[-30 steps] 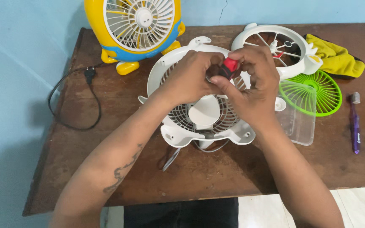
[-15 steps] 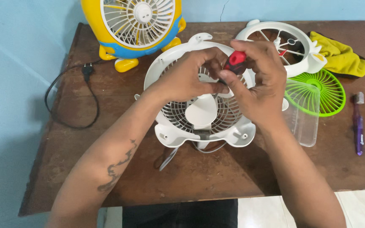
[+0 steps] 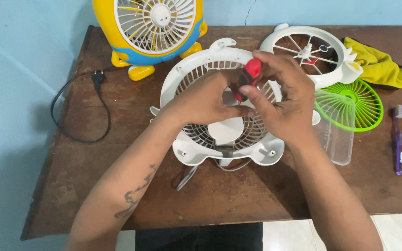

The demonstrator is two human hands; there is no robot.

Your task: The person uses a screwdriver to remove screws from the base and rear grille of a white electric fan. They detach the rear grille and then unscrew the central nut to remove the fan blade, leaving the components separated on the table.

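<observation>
From my remote seat I see both hands bunched over the middle of the white fan housing (image 3: pixel 219 130), which lies flat on the wooden desk (image 3: pixel 266 195), roughly central between the near and far edges. My right hand (image 3: pixel 282 104) is curled around a red-handled screwdriver (image 3: pixel 248 78), fingers closed on the grip with the tool pointing down into the grille. My left hand (image 3: pixel 205 100) is mostly closed too, fingertips pinched close to the tool's lower end; whether it holds a screw or just steadies the shaft I cannot tell, since the tip is hidden behind the fingers.

The risks, as I judge them: the hidden tip could slip off whatever it sits in and jab the thin grille ribs or the left fingertips pressed right beside it. The housing rests only on its own feet, so hard downward force might rock it. Any small screw that drops could fall through the grille or roll toward the near edge. The clear plastic container (image 3: pixel 336 135) stands just beside the right wrist and could be knocked. Toward the far edge stand the yellow fan (image 3: pixel 152 28) and the second white fan frame (image 3: pixel 310 53), with the green grille (image 3: pixel 354 102) near the right edge, all apart from the hands.
</observation>
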